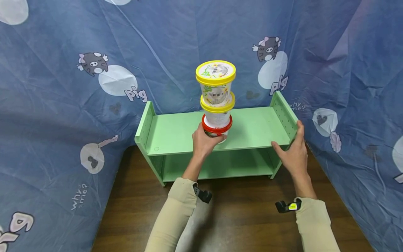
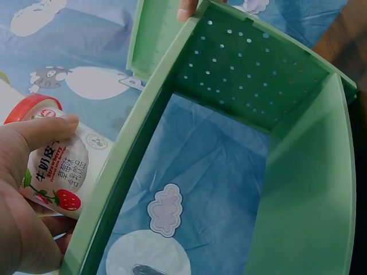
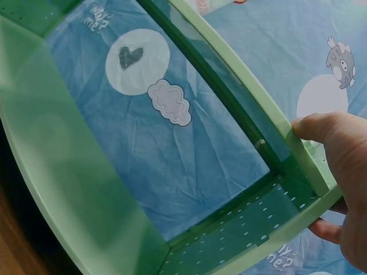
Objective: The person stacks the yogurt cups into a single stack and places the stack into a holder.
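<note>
Three lidded tubs stand stacked on the top board of a green two-tier shelf (image 1: 176, 131). At the bottom is a strawberry milk pudding tub (image 2: 74, 166) with a red lid (image 1: 217, 128); above it come a middle tub (image 1: 218, 113) and a top tub (image 1: 216, 91), both yellow-lidded. My left hand (image 1: 204, 141) grips the bottom tub near the board's front edge, thumb across its front. At the shelf's right end, my right hand (image 1: 295, 154) holds the corner, its thumb (image 3: 312, 127) on the top board's front edge and fingers around the side panel (image 1: 284, 113).
Blue cloth (image 1: 176, 45) with pig prints hangs behind the shelf and along both sides. Brown wood-look floor (image 1: 245, 213) lies in front. Raised side panels bound the top board, and a lower board (image 1: 217, 168) runs beneath it.
</note>
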`<state>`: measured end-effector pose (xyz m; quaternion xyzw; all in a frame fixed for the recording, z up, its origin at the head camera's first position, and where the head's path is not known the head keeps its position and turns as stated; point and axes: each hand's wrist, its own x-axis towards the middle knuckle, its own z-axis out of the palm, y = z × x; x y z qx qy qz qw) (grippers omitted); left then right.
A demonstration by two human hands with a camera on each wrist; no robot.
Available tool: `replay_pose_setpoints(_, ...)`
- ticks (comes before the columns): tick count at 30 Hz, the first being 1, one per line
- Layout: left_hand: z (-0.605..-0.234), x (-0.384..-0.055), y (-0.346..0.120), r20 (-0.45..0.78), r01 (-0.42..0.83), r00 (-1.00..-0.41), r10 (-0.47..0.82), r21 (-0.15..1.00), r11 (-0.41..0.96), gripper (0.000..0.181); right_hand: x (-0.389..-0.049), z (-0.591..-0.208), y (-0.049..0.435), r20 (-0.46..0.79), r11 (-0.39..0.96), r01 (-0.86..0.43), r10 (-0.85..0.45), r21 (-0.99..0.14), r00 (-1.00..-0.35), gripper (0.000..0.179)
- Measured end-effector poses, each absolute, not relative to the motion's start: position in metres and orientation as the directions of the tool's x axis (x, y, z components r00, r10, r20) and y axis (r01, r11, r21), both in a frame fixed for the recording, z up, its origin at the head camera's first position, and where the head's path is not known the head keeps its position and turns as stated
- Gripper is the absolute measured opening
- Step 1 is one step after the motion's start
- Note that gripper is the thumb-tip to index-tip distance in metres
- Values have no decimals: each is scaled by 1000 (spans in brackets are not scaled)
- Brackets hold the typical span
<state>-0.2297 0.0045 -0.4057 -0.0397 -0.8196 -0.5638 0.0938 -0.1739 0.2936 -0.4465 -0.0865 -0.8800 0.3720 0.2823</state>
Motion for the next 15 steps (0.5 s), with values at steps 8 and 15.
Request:
replay_pose_setpoints(8, -408, -229, 5, 223, 196, -974, -34, 911, 362, 69, -174, -447, 294, 439, 707, -67, 360, -705, -823, 106)
replay_pose_setpoints(15, -409, -230, 5, 250, 224, -968, -24, 905, 362, 67, -174, -446, 294, 432, 703, -63, 361, -708, -826, 105)
